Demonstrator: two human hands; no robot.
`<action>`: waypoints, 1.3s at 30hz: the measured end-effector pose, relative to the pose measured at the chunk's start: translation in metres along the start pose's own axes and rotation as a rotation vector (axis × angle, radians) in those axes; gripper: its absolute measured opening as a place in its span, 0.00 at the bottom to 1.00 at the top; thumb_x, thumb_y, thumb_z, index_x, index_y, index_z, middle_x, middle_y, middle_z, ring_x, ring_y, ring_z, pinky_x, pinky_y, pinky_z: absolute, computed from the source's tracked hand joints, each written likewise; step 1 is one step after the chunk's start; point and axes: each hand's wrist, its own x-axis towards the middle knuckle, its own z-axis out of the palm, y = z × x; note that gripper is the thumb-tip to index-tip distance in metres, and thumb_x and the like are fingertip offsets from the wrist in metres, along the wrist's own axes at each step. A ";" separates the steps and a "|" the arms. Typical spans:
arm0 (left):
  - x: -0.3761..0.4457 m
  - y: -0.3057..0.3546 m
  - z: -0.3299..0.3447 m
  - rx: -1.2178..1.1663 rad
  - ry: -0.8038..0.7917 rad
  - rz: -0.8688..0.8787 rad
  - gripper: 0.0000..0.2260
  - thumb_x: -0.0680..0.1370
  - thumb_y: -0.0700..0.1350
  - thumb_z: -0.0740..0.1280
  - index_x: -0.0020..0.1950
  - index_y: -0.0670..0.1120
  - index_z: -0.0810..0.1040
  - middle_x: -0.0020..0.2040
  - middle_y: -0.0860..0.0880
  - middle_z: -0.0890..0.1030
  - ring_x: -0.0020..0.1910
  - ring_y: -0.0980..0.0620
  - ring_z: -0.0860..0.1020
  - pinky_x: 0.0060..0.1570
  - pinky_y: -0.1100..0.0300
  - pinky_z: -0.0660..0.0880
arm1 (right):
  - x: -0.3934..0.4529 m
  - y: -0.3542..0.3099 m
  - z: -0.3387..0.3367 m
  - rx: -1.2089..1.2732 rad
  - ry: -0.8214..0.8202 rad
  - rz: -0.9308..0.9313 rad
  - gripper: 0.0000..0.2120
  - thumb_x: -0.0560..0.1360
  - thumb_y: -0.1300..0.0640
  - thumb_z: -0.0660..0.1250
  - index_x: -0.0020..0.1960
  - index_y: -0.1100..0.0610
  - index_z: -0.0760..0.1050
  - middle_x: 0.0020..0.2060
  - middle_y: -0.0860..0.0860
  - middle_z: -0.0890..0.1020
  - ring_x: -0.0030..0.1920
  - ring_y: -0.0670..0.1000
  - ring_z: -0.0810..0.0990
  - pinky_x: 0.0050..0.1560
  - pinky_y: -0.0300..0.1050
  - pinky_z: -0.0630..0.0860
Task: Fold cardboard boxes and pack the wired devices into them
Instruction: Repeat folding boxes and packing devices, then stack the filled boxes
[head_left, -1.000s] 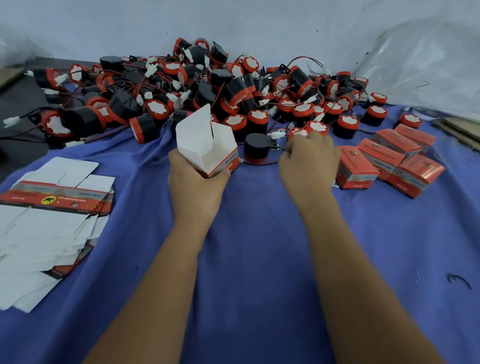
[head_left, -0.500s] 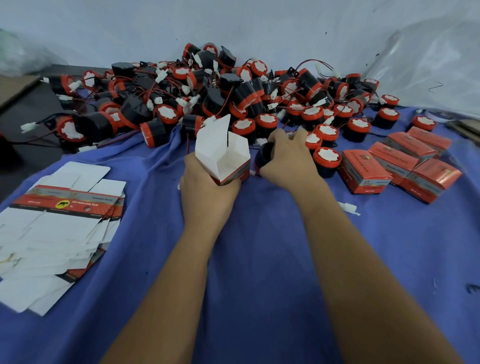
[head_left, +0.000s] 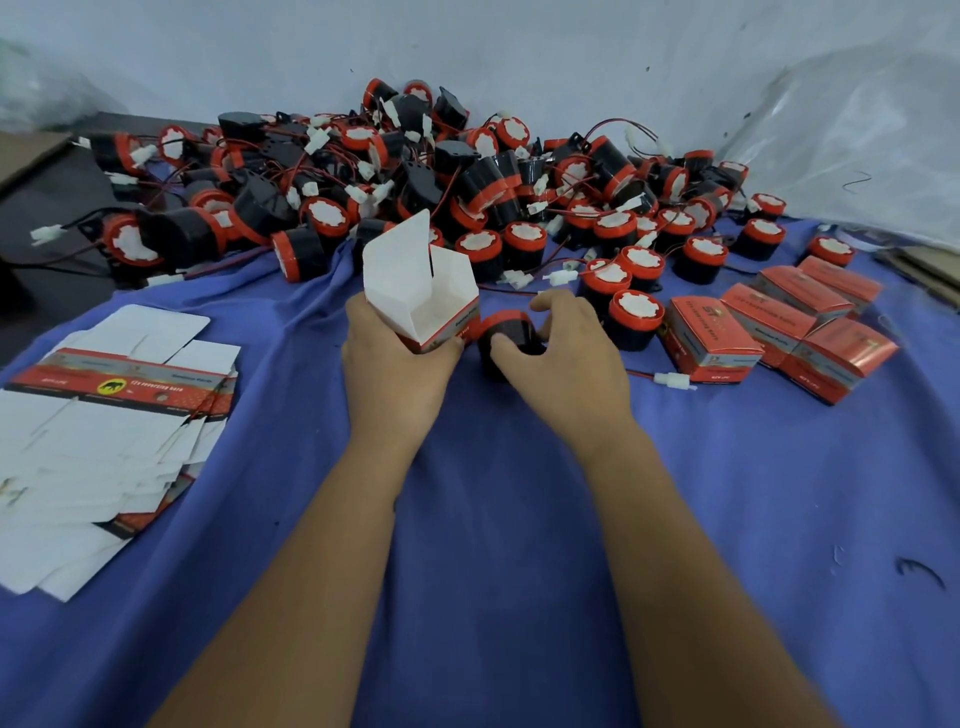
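The left hand grips an open-topped cardboard box upright on the blue cloth, while the right hand, fingers curled, holds a black-and-red wired device just beside the box, in front of the device pile

flat red-and-white cardboard box blanks: I see a yellow round badge with a black animal figure; the white lettering beside it is too blurred for me to read.
closed red cardboard boxes: I make out a gold logo, maybe "ST"; rest unreadable.
open red-and-white cardboard box: side print is there, too small for me.
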 end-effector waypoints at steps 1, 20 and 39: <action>0.000 0.000 0.000 0.006 0.000 0.002 0.29 0.68 0.51 0.79 0.58 0.51 0.64 0.59 0.51 0.78 0.58 0.51 0.77 0.51 0.51 0.78 | 0.000 -0.001 -0.001 0.029 -0.069 0.022 0.20 0.73 0.43 0.67 0.61 0.49 0.71 0.55 0.46 0.72 0.49 0.50 0.75 0.46 0.48 0.74; 0.006 0.005 -0.015 -0.272 -0.348 -0.079 0.28 0.66 0.51 0.80 0.63 0.54 0.74 0.55 0.59 0.83 0.54 0.61 0.81 0.46 0.67 0.77 | -0.007 -0.001 -0.010 0.448 0.431 -0.108 0.28 0.72 0.57 0.74 0.69 0.56 0.68 0.61 0.46 0.71 0.59 0.41 0.70 0.56 0.24 0.67; -0.002 0.000 -0.011 -0.031 -0.445 0.109 0.29 0.69 0.39 0.78 0.62 0.56 0.68 0.54 0.63 0.77 0.50 0.72 0.76 0.46 0.76 0.73 | -0.012 -0.011 0.004 -0.099 0.258 -0.491 0.27 0.68 0.48 0.75 0.64 0.54 0.76 0.57 0.48 0.81 0.59 0.53 0.74 0.61 0.48 0.66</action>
